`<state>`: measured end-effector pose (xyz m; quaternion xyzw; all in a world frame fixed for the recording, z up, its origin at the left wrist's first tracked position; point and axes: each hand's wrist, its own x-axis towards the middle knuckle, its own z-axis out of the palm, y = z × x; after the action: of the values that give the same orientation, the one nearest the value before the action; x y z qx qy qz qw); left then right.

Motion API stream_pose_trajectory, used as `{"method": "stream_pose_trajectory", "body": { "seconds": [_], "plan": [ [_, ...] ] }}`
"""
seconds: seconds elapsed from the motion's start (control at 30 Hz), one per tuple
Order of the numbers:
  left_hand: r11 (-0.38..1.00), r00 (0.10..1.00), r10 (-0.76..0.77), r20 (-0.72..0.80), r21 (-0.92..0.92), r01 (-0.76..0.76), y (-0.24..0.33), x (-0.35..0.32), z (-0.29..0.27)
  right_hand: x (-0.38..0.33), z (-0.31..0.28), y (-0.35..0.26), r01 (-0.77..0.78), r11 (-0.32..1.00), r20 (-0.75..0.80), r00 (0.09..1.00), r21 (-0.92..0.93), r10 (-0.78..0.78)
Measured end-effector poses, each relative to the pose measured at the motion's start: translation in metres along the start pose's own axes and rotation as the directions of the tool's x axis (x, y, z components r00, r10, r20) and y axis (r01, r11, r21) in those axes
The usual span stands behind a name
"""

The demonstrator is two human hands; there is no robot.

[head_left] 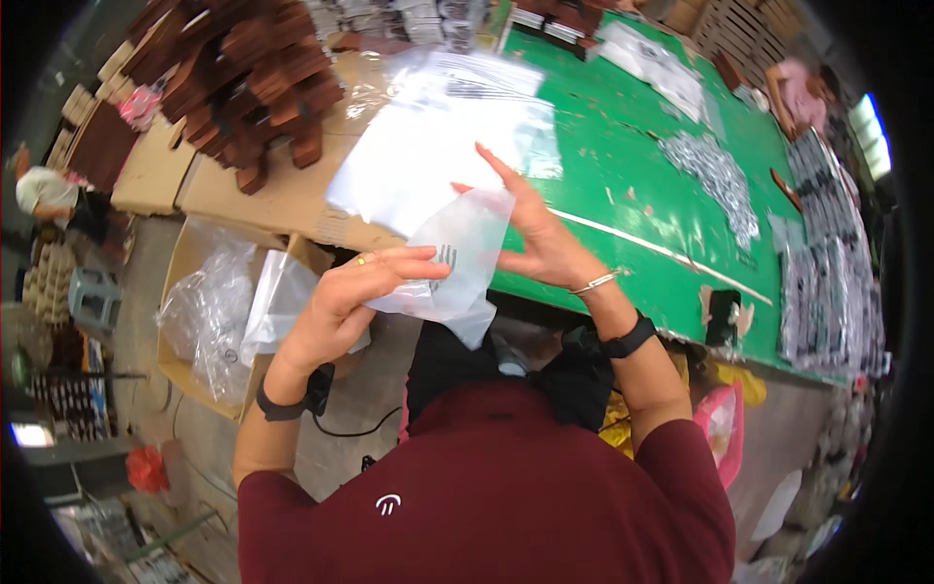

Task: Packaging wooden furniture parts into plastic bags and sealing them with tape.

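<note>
A translucent plastic bag (475, 229) with small dark print hangs over my lap at the table's edge. My left hand (336, 297), with a ring on one finger, pinches its left side between thumb and fingers. At the bag's right edge is my right hand (553, 243), its fingers stretched out and spread; its thumb comes up to the bag, and I cannot tell whether it touches. Just beyond both hands lies a pile of flat clear and white plastic bags (428, 146), partly glared out.
Brown wooden pieces (258, 78) are stacked at the far left. A cardboard box (175, 355) of crumpled plastic stands left of me. On the green table (603, 146) lie a heap of small metal parts (715, 180), a dark phone-like object (722, 316) and packed bundles (827, 292). Another person (803, 97) sits far right.
</note>
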<state>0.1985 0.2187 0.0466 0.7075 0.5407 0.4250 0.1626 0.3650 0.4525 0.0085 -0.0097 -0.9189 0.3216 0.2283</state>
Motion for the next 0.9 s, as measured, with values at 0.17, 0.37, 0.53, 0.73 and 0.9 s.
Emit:
{"method": "stream_pose_trajectory", "body": {
  "seconds": [0.17,0.37,0.53,0.73,0.9],
  "plan": [
    [0.838,0.963,-0.258,0.075,-0.478,0.262,-0.02,0.017,0.033,-0.04,0.001,0.011,-0.124,0.895,0.0,0.991,0.429,0.137],
    [0.486,0.925,-0.363,0.11,-0.824,0.289,-0.046,0.034,0.061,-0.078,0.001,0.022,-0.302,0.643,0.093,0.936,0.704,0.338],
    [0.417,0.875,-0.483,0.004,-0.878,0.234,-0.093,0.043,0.083,-0.107,-0.008,0.052,-0.307,0.586,-0.2,0.74,0.75,0.643],
    [0.981,0.846,-0.195,-0.497,-0.082,0.178,-0.073,0.089,0.111,-0.137,-0.018,0.131,-0.514,0.783,-0.572,0.544,0.351,0.614],
    [0.984,0.978,0.152,0.142,0.068,-0.162,-0.015,0.12,0.163,-0.143,-0.039,0.13,-0.481,0.664,-0.461,0.482,0.572,0.745]
  ]
}}
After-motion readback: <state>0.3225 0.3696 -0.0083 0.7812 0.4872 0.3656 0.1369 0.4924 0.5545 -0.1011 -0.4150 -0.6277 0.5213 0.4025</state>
